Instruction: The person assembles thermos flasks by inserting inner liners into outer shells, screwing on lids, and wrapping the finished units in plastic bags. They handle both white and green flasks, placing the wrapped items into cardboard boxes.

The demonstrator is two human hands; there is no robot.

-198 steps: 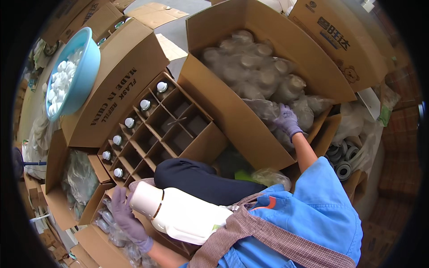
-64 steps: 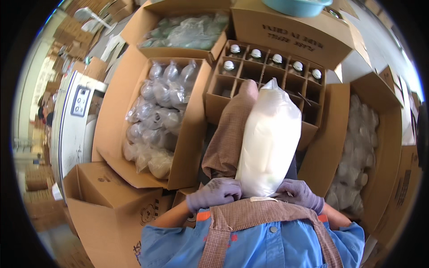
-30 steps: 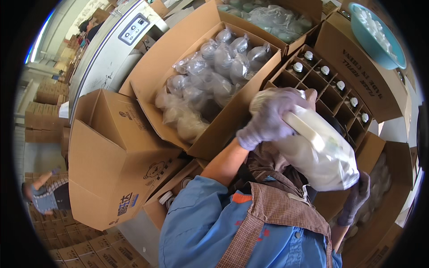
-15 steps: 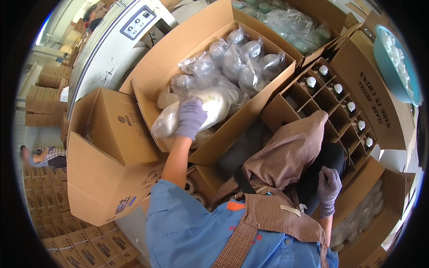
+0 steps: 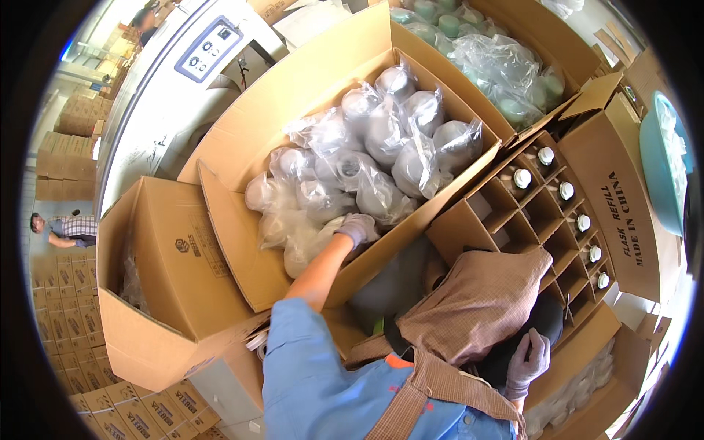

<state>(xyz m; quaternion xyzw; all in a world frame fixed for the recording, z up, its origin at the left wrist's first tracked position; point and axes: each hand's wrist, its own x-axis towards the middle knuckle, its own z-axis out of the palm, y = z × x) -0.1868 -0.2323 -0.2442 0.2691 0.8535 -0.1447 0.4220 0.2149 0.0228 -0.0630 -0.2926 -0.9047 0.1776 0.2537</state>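
My left hand (image 5: pixel 357 229), in a pale purple glove, reaches into the large open carton (image 5: pixel 242 242) in front of me. Its fingers curl on a white flask in a clear plastic bag (image 5: pixel 308 246) at the carton's near corner. Several more bagged white flasks (image 5: pixel 389 147) fill the rest of that carton. My right hand (image 5: pixel 529 359), also gloved, rests with fingers apart on my dark trouser leg beside the brown checked apron (image 5: pixel 477 308) and holds nothing.
A divided carton (image 5: pixel 513 227) on the right holds white-capped bottles (image 5: pixel 565 191) along its far side. Behind it are a carton of bagged greenish flasks (image 5: pixel 506 73) and a blue basin (image 5: pixel 660 161). An open carton (image 5: pixel 169 279), a white machine (image 5: pixel 213 48) and another person (image 5: pixel 62 227) are on the left.
The bagged flask I held over my lap has gone left into the big carton under my left hand. My right hand has let go and dropped to my leg.
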